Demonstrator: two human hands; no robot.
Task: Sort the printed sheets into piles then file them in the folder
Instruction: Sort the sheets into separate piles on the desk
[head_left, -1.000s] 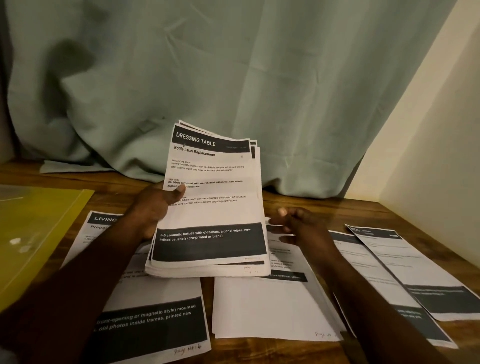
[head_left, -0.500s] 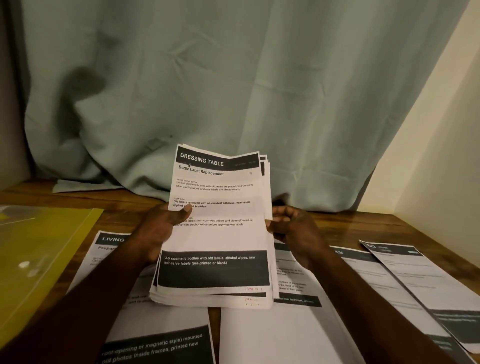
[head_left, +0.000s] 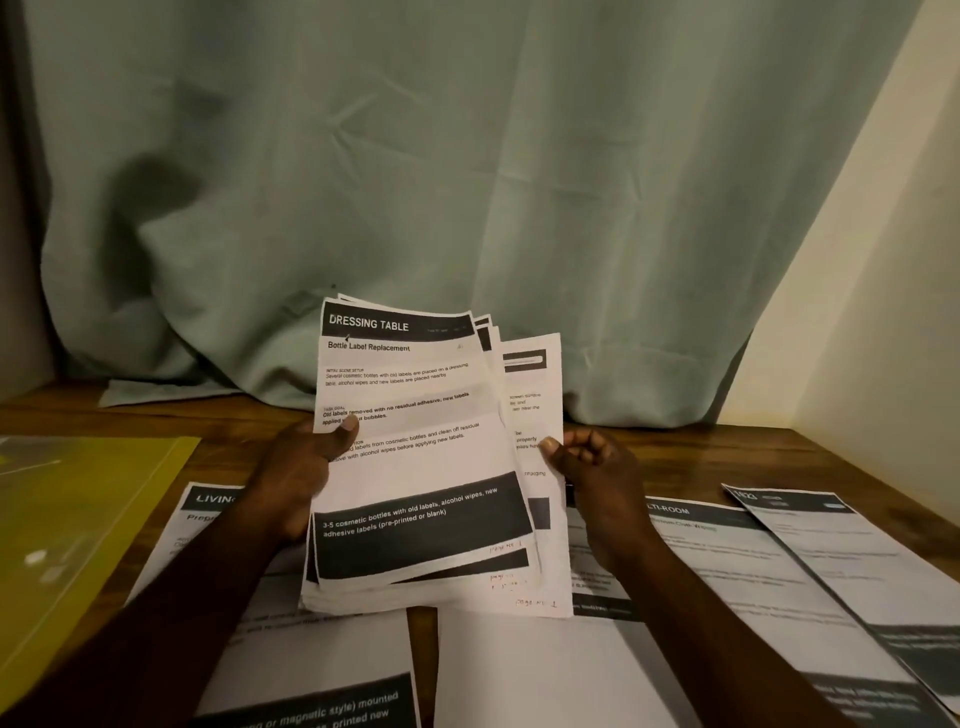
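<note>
My left hand (head_left: 298, 478) holds a thick stack of printed sheets (head_left: 415, 467) tilted up above the wooden table, thumb on the top page headed "DRESSING TABLE". My right hand (head_left: 592, 462) pinches the right edge of one sheet (head_left: 540, 415) that is pulled sideways out from under the top page. Flat on the table lie sorted sheets: a "LIVING" page (head_left: 208, 519) at left, a blank-looking page (head_left: 519, 670) in the middle, a "MULTI-ROOM" page (head_left: 727, 561) and another page (head_left: 831, 551) at right. A yellow folder (head_left: 78, 519) lies at far left.
A pale green curtain (head_left: 467, 182) hangs behind the wooden table (head_left: 675, 447) and rests on its back edge. A cream wall (head_left: 883, 312) closes the right side. Paper covers most of the near tabletop.
My right hand went from open beside the stack to gripping a sheet's right edge, and has slid that sheet out to the right. The stack was lifted slightly.
</note>
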